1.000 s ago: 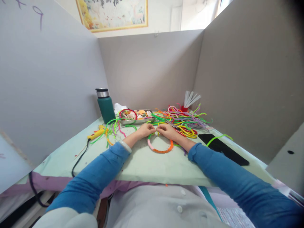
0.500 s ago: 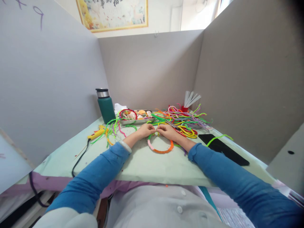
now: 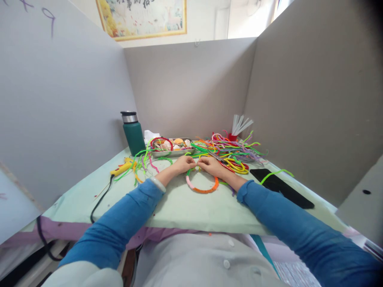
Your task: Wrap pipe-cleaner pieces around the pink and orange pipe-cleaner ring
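Observation:
A ring wrapped in pipe cleaners, with orange, pink and green sections, lies toward me in the middle of the table. At its far side my left hand is closed in a pinch on the ring's green end. My right hand pinches just beside it, with the fingertips of both hands almost touching. A small yellowish bit shows under the fingertips; its exact form is hidden. Behind my right hand, scissors lie partly covered among loose pipe cleaners.
A metal tray of shells stands at the back, with a dark green bottle to its left. On the left lies a yellow glue gun with a black cord. Glue sticks stand in a red cup; a black phone lies right. Grey partitions enclose the table.

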Demonstrator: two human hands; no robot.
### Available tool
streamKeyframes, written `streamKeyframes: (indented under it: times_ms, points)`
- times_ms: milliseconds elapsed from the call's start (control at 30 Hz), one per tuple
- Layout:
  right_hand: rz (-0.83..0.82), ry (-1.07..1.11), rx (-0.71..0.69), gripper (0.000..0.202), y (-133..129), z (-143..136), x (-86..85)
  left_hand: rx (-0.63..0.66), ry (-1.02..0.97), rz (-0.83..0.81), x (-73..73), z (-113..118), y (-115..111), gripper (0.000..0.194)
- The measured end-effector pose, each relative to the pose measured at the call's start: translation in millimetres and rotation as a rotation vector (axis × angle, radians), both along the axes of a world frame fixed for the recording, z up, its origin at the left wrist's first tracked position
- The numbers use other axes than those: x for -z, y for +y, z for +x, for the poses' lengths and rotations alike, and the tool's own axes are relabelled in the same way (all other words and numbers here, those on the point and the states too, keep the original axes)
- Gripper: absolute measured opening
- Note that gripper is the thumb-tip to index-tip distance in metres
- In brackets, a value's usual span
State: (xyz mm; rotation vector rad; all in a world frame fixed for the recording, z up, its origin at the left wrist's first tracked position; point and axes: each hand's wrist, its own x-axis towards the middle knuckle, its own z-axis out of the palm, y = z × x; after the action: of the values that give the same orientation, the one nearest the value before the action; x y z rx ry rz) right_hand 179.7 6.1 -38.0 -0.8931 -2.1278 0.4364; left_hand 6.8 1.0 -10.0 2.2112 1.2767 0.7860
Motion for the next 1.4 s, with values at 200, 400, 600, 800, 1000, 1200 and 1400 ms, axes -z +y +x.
streamKeyframes:
  times_ms: [200, 400, 600, 800, 1000, 1200, 1400]
  points:
    - [0.001, -0.003, -0.001, 0.025, 0.1, 0.1, 0.1, 0.004, -0.005, -0.004, -0.5, 0.4, -0.4, 0.026]
    - [0.009, -0.015, 0.000, 0.025, 0.3, 0.3, 0.3, -0.003, 0.011, 0.003, -1.9, 0.6, -2.3, 0.026]
    - [0.011, -0.004, 0.003, 0.024, 0.9, 0.1, 0.9, 0.021, 0.010, 0.014, -2.1, 0.7, -2.4, 0.026]
    - [0.003, -0.011, -0.003, 0.024, 0.5, 0.4, 0.5, 0.009, 0.018, 0.015, -3.2, 0.7, -4.1, 0.026]
    - [0.004, -0.023, 0.001, 0.024, 1.2, 0.5, 0.7, 0.002, 0.030, 0.009, -3.5, 0.9, -4.0, 0.025]
    - [0.009, -0.029, 0.005, 0.024, 1.0, 0.5, 0.7, 0.010, 0.033, 0.012, -1.7, 0.3, -1.7, 0.026]
    - [0.010, -0.033, 0.005, 0.024, 0.0, 0.7, -0.2, 0.015, 0.033, 0.041, 0.7, -0.6, 1.2, 0.028]
